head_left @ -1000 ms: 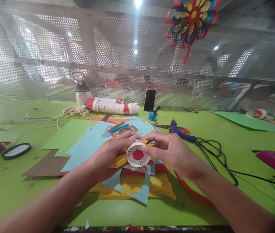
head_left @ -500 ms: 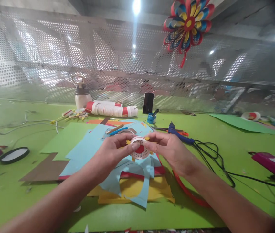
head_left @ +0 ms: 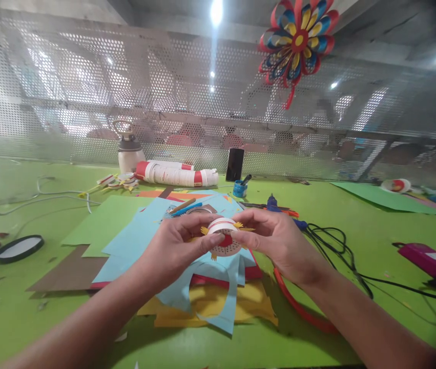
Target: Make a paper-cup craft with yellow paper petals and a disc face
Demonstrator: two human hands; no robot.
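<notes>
Between my two hands is a small round paper turtle (head_left: 226, 246), white with dark dots, a red middle and yellow fringed feet round its edge. My left hand (head_left: 181, 238) pinches its left side, the thumb lying on the front face. On the other side my right hand (head_left: 275, 238) grips it with thumb and fingers. The turtle is held above a pile of coloured paper. Right below it lies a light blue sheet (head_left: 175, 293) with a round hole cut out, on top of yellow paper (head_left: 258, 306).
A blue glue gun (head_left: 272, 203) and its black cable (head_left: 331, 246) lie to the right, near a magenta tool (head_left: 433, 264). At the back stand a spray bottle (head_left: 128, 154), stacked paper cups (head_left: 171, 174), a phone (head_left: 235, 164) and a blue pot (head_left: 240, 188). A paper flower (head_left: 299, 41) hangs overhead.
Both hands keep hold of the turtle. It has shifted slightly right and tilted, so more of its white rim shows. The right hand now covers more of the glue gun.
</notes>
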